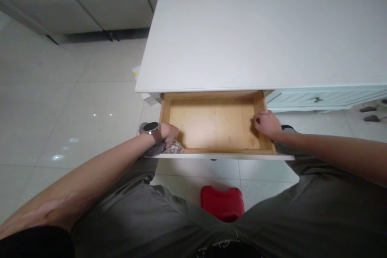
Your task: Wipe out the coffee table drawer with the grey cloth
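A wooden drawer (211, 123) is pulled out of the white table (256, 36), and no objects show on its bottom. At the drawer's front left corner, my left hand (169, 132), with a watch on the wrist, presses a patterned grey cloth (174, 147) between its fingers and the wood. Part of the cloth hangs outside, over the left side. My right hand (267, 123) rests over the drawer's right wall with its fingers curled inward; whether they hold anything is hidden.
A red plastic stool or case (222, 202) stands on the tiled floor between my legs. Behind the table runs a grey sofa (115, 0). A closed drawer front with a knob (317, 100) is at the right. White boxes (149, 98) show beside the table's left end.
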